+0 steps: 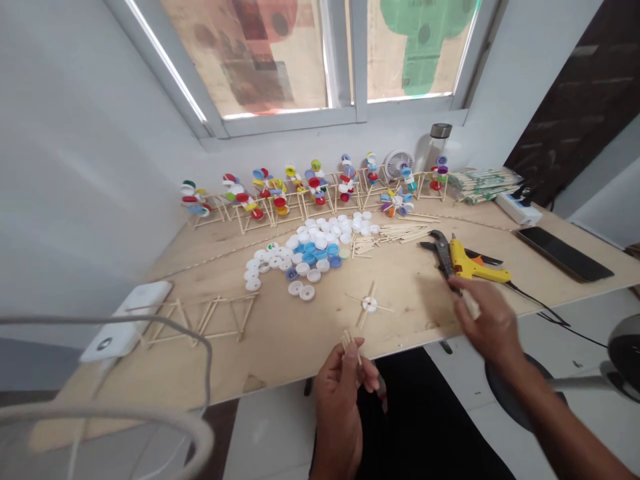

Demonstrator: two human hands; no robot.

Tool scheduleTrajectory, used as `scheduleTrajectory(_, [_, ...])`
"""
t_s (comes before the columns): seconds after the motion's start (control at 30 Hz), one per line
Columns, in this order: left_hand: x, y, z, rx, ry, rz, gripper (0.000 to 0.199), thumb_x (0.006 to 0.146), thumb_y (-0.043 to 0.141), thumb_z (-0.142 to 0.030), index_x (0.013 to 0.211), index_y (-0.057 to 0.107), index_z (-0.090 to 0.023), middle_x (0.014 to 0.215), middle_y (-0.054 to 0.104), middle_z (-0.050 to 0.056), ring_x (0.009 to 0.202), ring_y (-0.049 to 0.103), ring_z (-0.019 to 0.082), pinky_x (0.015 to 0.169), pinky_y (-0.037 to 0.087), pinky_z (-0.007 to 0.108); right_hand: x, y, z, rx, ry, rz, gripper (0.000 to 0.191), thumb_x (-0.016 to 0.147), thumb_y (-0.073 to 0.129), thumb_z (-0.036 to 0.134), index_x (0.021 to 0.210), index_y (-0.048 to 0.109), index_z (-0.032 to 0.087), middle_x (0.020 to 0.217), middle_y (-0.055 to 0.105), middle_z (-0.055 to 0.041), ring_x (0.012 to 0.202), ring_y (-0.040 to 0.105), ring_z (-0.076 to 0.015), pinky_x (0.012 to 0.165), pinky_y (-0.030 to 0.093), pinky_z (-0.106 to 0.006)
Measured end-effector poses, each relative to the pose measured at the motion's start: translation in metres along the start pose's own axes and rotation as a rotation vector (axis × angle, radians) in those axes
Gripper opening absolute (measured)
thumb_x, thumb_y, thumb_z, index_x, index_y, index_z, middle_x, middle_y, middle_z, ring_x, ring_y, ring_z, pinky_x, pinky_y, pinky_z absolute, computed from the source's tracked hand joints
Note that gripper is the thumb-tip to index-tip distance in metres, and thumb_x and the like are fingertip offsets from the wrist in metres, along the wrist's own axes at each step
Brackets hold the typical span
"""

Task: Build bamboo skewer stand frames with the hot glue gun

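My left hand (345, 387) is closed around a few short wooden sticks (347, 340) near the table's front edge. On the right, my right hand (493, 327) grips the handle end of dark-jawed pliers (442, 250); a pale piece shows by its fingers, too blurred to name. Just beyond my left hand lies a white bottle cap (369, 305) with sticks radiating from it as a cross. A yellow glue gun (473, 262) lies beside the pliers. Loose white and blue bottle caps (320, 240) are heaped mid-table, next to a pile of cut sticks (400, 233).
Stick frames bearing colourful cap wheels (315, 187) line the back, near a small fan (399, 165) and a bottle (438, 143). A bare stick frame (213, 317) and a white power strip (127, 320) are left. A phone (565, 253) lies right; a grey cable (200, 347) crosses the left foreground.
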State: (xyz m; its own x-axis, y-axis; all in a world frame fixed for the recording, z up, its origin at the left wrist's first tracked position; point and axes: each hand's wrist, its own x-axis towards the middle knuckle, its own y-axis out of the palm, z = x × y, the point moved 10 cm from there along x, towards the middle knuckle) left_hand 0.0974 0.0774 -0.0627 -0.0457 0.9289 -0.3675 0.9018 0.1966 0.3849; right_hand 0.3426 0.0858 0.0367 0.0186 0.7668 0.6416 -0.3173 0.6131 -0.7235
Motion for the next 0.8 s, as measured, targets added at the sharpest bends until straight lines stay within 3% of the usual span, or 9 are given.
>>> scheduleTrajectory(0.1, [0.001,-0.001,-0.001,-0.020,-0.035,0.032,0.034,0.077,0.065,-0.043,0.091,0.062,-0.013,0.052,0.056,-0.003,0.047,0.045,0.007,0.048,0.037,0.019,0.012,-0.003,-0.065,-0.320,0.026,0.012,0.029,0.083,0.049,0.025,0.108,0.060,0.013,0.105,0.067,-0.0138,0.094,0.058,-0.0292,0.080,0.045,-0.043])
scheduleTrajectory(0.23, [0.003,0.004,0.000,-0.047,-0.118,0.087,0.039,0.075,0.067,-0.045,0.095,0.062,-0.012,0.054,0.056,-0.002,0.045,0.045,0.007,0.046,0.035,0.019,0.022,0.017,-0.102,-0.521,-0.013,0.180,0.036,0.080,0.049,0.025,0.112,0.059,0.013,0.114,0.063,-0.0166,0.097,0.055,-0.0333,0.072,0.040,-0.041])
scheduleTrajectory(0.4, [0.010,0.010,-0.003,-0.063,-0.168,0.142,0.040,0.074,0.069,-0.043,0.099,0.062,-0.013,0.058,0.057,-0.002,0.047,0.047,0.007,0.045,0.034,0.020,0.033,0.033,-0.101,-0.519,-0.081,0.303,0.032,0.081,0.049,0.021,0.109,0.061,0.014,0.114,0.064,-0.0170,0.089,0.056,-0.0299,0.066,0.035,-0.038])
scheduleTrajectory(0.6, [0.023,0.010,-0.009,-0.072,-0.177,0.167,0.037,0.072,0.069,-0.043,0.092,0.064,-0.012,0.059,0.056,-0.002,0.047,0.047,0.007,0.044,0.033,0.020,0.045,0.037,-0.113,-0.536,-0.107,0.379,0.022,0.076,0.054,0.021,0.097,0.060,0.016,0.100,0.066,-0.0194,0.084,0.055,-0.0280,0.065,0.034,-0.038])
scheduleTrajectory(0.7, [0.030,0.005,-0.013,-0.075,-0.158,0.136,0.037,0.072,0.068,-0.044,0.090,0.064,-0.012,0.056,0.054,-0.003,0.044,0.045,0.006,0.043,0.030,0.019,0.049,0.022,-0.111,-0.506,-0.017,0.303,0.026,0.076,0.057,0.029,0.099,0.057,0.017,0.094,0.065,-0.0211,0.083,0.057,-0.0300,0.065,0.037,-0.041])
scheduleTrajectory(0.8, [0.035,0.002,-0.014,-0.057,-0.146,0.124,0.036,0.074,0.067,-0.045,0.090,0.064,-0.013,0.053,0.051,-0.005,0.041,0.041,0.004,0.042,0.027,0.019,0.043,-0.003,-0.086,-0.249,0.143,0.176,0.031,0.081,0.052,0.040,0.106,0.055,0.022,0.089,0.066,-0.0182,0.078,0.062,-0.0283,0.058,0.041,-0.039])
